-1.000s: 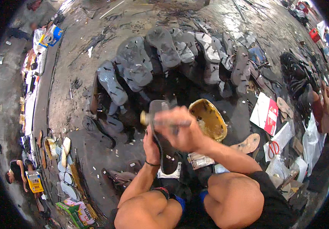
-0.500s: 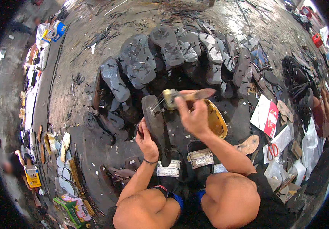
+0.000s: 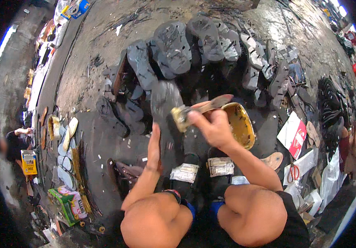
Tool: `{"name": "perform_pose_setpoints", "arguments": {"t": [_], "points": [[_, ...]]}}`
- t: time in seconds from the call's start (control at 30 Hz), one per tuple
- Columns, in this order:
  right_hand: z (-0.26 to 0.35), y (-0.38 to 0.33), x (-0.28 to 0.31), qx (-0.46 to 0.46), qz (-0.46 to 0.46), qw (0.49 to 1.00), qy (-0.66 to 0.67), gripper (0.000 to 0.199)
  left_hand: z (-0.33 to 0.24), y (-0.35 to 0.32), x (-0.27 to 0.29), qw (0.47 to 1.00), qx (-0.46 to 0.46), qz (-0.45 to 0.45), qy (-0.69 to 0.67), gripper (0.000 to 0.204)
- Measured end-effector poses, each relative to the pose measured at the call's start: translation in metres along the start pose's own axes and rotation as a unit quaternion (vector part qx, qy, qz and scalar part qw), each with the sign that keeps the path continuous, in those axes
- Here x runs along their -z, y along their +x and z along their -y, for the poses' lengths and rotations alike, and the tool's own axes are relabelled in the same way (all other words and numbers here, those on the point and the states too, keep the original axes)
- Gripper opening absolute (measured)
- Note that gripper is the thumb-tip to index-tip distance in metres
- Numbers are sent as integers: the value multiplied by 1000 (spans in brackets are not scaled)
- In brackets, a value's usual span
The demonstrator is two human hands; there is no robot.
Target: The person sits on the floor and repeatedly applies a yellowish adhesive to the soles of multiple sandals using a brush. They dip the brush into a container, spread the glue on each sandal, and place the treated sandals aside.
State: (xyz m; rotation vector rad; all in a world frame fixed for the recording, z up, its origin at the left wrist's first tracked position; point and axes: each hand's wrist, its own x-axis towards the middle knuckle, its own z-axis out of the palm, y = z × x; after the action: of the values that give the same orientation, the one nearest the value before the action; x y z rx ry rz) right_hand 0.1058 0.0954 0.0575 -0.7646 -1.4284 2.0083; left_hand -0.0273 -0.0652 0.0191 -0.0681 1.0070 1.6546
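Note:
My left hand (image 3: 155,144) is at the near left edge of a dark sandal sole (image 3: 164,99), which is smeared by motion. One finger or the thumb lies straight along that edge; the other fingers are hidden. My right hand (image 3: 215,126) is closed around the wooden handle of a brush (image 3: 180,118). The brush head is coated in yellowish paste and sits just right of the sole. Beyond my right hand stands a yellow basin (image 3: 249,134) with dark specks on its wall, partly covered by the hand.
Dark soles (image 3: 173,45) lie in an arc ahead. Black straps (image 3: 330,103) are piled at right, near a red-and-white card (image 3: 292,134) and red-handled scissors (image 3: 293,173). Light soles (image 3: 65,165) and a green box (image 3: 67,204) lie left. Another person's arm (image 3: 22,131) shows far left.
The sole has swung away from me and left, now blurred, its near end no longer over my foot. The brush has come off its face and dropped lower. The whole view has shifted.

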Motion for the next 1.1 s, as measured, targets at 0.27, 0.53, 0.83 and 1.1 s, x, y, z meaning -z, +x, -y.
{"name": "perform_pose_setpoints", "arguments": {"t": [0.27, 0.53, 0.83, 1.1], "points": [[-1, 4, 14, 85, -21, 980, -180, 26, -18, 42, -47, 986, -152, -4, -66, 47], [20, -11, -10, 184, 19, 961, -208, 22, -11, 52, -47, 991, -99, 18, -89, 54], [21, -19, -42, 119, 112, 963, -212, 24, 6, 47, 10, 973, -193, -129, -18, 55], [-5, -22, 4, -6, 4, 991, -135, 21, -80, 15, 109, 952, -196, -59, -229, 49]]}}
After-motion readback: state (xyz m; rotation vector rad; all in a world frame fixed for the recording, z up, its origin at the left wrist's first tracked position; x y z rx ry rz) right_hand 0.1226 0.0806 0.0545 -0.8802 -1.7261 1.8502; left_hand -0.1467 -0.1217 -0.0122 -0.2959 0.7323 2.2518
